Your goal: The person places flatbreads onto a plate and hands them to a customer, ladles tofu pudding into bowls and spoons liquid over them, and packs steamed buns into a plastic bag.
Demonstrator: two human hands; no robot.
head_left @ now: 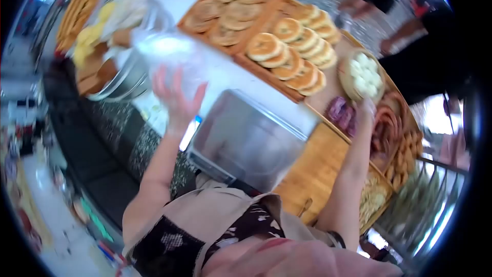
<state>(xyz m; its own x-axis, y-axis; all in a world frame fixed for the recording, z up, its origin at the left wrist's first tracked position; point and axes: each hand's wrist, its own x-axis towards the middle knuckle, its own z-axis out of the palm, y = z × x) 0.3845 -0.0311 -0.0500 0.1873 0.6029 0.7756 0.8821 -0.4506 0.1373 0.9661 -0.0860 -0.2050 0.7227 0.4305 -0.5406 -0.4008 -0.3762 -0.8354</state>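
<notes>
My left hand is raised over the white counter with its fingers spread. Just beyond the fingertips is a clear plastic bag, blurred and shiny; whether the hand touches it I cannot tell. My right hand reaches to the near rim of a round basket of white round buns. Something thin and whitish seems to cover this hand, and its fingers are blurred. Close beside it lie purple pieces of food and reddish-brown sausage-like pieces.
Wooden trays hold round golden breads and flat breads. A clear plastic box stands before me. Left are a metal bowl and fried dough sticks. A wooden board lies at right. People stand across the counter.
</notes>
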